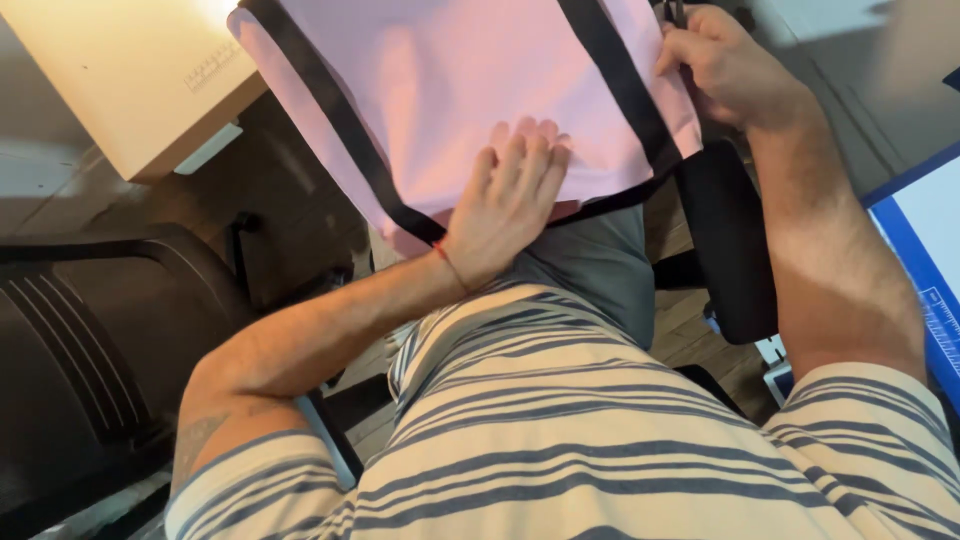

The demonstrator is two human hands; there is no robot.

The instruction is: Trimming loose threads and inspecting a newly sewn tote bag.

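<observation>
A pink fabric bag [420, 90] with black straps lies across my lap. My left hand [510, 195] rests flat on its near edge, fingers spread and pressing down on the cloth. At the upper right corner of the bag, my right hand [725, 65] is closed around a black strap or fitting; the exact part under the fingers is hidden. I sit in a chair and wear a striped shirt and grey shorts.
A black chair [90, 340] stands at the left. A cream cabinet or desk corner [130, 80] is at the upper left. A black armrest [730, 250] is beside my right leg. A blue-edged board [925, 260] lies at the right.
</observation>
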